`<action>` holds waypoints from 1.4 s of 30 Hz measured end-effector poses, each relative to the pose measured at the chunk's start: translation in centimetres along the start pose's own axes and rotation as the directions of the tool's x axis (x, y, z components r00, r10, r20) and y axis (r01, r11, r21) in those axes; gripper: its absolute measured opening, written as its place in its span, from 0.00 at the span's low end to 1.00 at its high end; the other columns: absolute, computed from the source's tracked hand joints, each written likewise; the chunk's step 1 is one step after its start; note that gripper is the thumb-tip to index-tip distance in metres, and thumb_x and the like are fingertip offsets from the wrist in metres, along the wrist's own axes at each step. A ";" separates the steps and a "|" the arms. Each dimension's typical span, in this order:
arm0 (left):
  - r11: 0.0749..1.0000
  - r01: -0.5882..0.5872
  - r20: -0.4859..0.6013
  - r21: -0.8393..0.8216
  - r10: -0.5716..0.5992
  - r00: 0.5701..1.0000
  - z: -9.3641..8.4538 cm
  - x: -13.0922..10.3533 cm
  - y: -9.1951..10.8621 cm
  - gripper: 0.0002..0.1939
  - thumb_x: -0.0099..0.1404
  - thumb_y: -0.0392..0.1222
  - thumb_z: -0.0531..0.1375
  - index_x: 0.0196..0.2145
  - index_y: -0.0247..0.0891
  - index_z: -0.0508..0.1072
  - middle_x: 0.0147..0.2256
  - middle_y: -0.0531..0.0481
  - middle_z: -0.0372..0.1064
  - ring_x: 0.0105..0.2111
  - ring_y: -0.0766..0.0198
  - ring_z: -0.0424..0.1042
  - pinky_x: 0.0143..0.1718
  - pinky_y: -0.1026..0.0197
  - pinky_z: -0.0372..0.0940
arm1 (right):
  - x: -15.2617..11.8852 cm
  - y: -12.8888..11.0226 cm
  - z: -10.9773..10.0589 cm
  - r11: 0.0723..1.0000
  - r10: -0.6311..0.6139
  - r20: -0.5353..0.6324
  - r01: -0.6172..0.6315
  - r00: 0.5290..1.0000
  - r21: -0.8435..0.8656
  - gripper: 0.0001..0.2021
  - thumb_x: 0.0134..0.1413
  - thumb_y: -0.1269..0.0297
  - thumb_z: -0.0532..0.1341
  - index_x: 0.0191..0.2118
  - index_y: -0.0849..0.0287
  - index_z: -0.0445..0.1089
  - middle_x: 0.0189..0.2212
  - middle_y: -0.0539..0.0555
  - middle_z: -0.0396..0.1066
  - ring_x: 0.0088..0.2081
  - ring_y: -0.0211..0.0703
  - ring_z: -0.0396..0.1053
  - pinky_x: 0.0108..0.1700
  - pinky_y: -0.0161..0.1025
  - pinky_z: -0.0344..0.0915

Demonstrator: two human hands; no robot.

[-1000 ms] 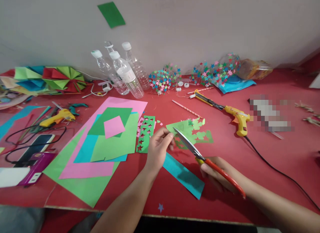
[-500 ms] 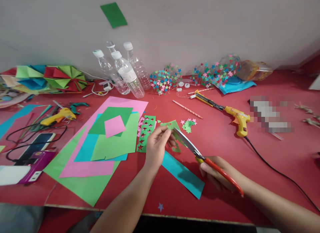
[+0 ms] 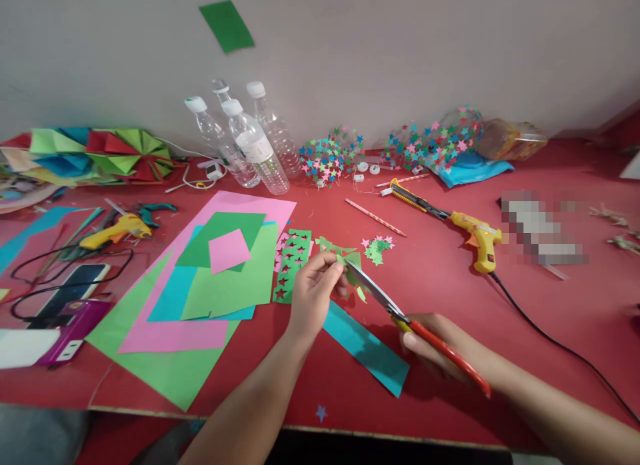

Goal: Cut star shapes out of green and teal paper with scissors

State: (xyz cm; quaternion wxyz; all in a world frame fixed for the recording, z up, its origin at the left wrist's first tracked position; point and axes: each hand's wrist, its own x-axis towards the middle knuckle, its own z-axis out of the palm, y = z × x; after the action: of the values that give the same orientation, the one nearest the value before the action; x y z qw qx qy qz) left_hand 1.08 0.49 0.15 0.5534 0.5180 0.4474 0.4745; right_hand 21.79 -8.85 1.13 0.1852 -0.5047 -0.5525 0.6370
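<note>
Between the thumb and fingers of my left hand (image 3: 316, 288) is a small piece of light green paper (image 3: 353, 258). My right hand (image 3: 433, 342) grips red-handled scissors (image 3: 381, 295), whose blade tips meet the paper beside my left fingertips. A small green scrap (image 3: 361, 294) shows just below the blades. Beyond my hands lies a little pile of green and pink paper stars (image 3: 379, 250). Left of my fingers is a green strip with star-shaped holes (image 3: 290, 268). A blue paper strip (image 3: 367, 348) lies under the space between my hands.
Stacked coloured sheets (image 3: 235, 288) cover the left middle of the red table (image 3: 450, 418). Two glue guns, one on the right (image 3: 477, 238) and one on the left (image 3: 117, 232), lie with their cords. Plastic bottles (image 3: 257, 148) and star-covered balls (image 3: 323, 160) line the wall.
The paper in my left hand has been cut and shifted, and a small scrap now shows below the blades. The scissors' handles have moved slightly down and right.
</note>
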 end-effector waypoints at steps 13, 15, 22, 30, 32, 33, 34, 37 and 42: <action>0.995 0.053 0.022 -0.081 -0.051 0.998 0.0 0.1 -0.2 0.08 0.61 0.42 0.58 0.26 0.38 0.70 0.19 0.56 0.66 0.18 0.71 0.65 0.20 0.67 0.61 | 0.0 -0.4 -0.2 0.999 -0.029 0.015 0.030 0.999 -0.020 0.29 0.56 0.34 0.50 0.24 0.58 0.54 0.15 0.45 0.54 0.17 0.30 0.51 0.18 0.31 0.44; 0.994 0.058 0.023 -0.093 -0.056 0.998 0.0 0.1 -0.2 0.08 0.61 0.42 0.58 0.26 0.38 0.70 0.19 0.56 0.66 0.18 0.71 0.65 0.21 0.67 0.61 | 0.0 -0.5 -0.2 0.999 -0.037 0.014 0.038 0.999 -0.026 0.29 0.56 0.34 0.51 0.24 0.58 0.54 0.15 0.45 0.54 0.17 0.30 0.51 0.18 0.31 0.43; 0.999 0.031 0.015 -0.045 -0.030 0.999 0.1 0.1 0.0 0.08 0.62 0.41 0.58 0.25 0.38 0.69 0.19 0.56 0.66 0.18 0.72 0.66 0.21 0.67 0.61 | 0.1 -0.5 -0.2 1.000 -0.028 0.004 0.028 1.000 -0.008 0.29 0.54 0.34 0.52 0.24 0.58 0.55 0.14 0.45 0.54 0.17 0.30 0.51 0.18 0.32 0.43; 0.999 0.018 0.007 -0.038 -0.017 1.000 0.0 0.1 0.0 0.09 0.61 0.41 0.59 0.25 0.38 0.69 0.19 0.57 0.66 0.18 0.72 0.65 0.21 0.68 0.62 | 0.5 0.2 -0.3 1.000 -0.009 0.012 0.009 1.000 0.016 0.28 0.55 0.35 0.53 0.25 0.58 0.56 0.13 0.43 0.52 0.15 0.30 0.50 0.17 0.31 0.45; 0.999 0.014 0.005 -0.035 -0.014 1.000 0.0 0.2 0.0 0.09 0.61 0.41 0.59 0.25 0.38 0.69 0.19 0.57 0.66 0.18 0.72 0.65 0.21 0.68 0.62 | 0.5 0.4 -0.3 1.000 -0.014 0.014 0.014 1.000 0.016 0.28 0.55 0.35 0.53 0.24 0.58 0.56 0.13 0.43 0.52 0.15 0.30 0.51 0.17 0.30 0.45; 0.999 0.014 0.003 -0.033 -0.014 1.000 0.0 0.2 -0.1 0.09 0.61 0.41 0.59 0.25 0.38 0.69 0.18 0.57 0.66 0.18 0.72 0.65 0.21 0.68 0.62 | 0.5 0.5 -0.3 1.000 -0.015 0.012 0.015 1.000 0.022 0.28 0.55 0.35 0.53 0.24 0.58 0.56 0.13 0.43 0.52 0.15 0.30 0.51 0.17 0.30 0.45; 0.999 0.014 -0.001 -0.031 -0.014 1.000 0.0 0.2 -0.1 0.09 0.61 0.41 0.59 0.25 0.38 0.69 0.18 0.57 0.66 0.18 0.72 0.65 0.21 0.68 0.62 | 0.5 0.6 -0.3 0.999 -0.015 0.010 0.014 1.000 0.029 0.27 0.55 0.36 0.53 0.25 0.58 0.56 0.14 0.43 0.52 0.15 0.30 0.51 0.17 0.30 0.45; 1.000 0.017 -0.006 -0.025 -0.017 1.000 0.1 0.1 -0.2 0.09 0.61 0.41 0.58 0.25 0.38 0.69 0.18 0.57 0.65 0.17 0.72 0.65 0.20 0.68 0.61 | 0.6 0.7 -0.3 0.999 -0.009 0.010 0.009 1.000 0.040 0.27 0.56 0.37 0.54 0.25 0.58 0.56 0.14 0.42 0.51 0.14 0.30 0.52 0.16 0.30 0.46; 0.999 0.006 0.001 -0.034 -0.006 1.000 0.1 0.1 -0.3 0.09 0.62 0.40 0.58 0.25 0.38 0.69 0.19 0.57 0.65 0.18 0.73 0.65 0.20 0.68 0.62 | 0.5 0.6 -0.3 0.999 0.020 -0.002 -0.020 1.000 0.049 0.27 0.56 0.37 0.54 0.25 0.58 0.56 0.13 0.42 0.52 0.14 0.30 0.52 0.16 0.30 0.46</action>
State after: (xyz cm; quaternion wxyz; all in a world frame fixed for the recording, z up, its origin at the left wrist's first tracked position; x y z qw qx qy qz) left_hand 1.20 0.58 -0.11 0.5637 0.5075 0.4406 0.4802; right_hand 22.01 -8.49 0.36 0.1918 -0.5064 -0.5315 0.6514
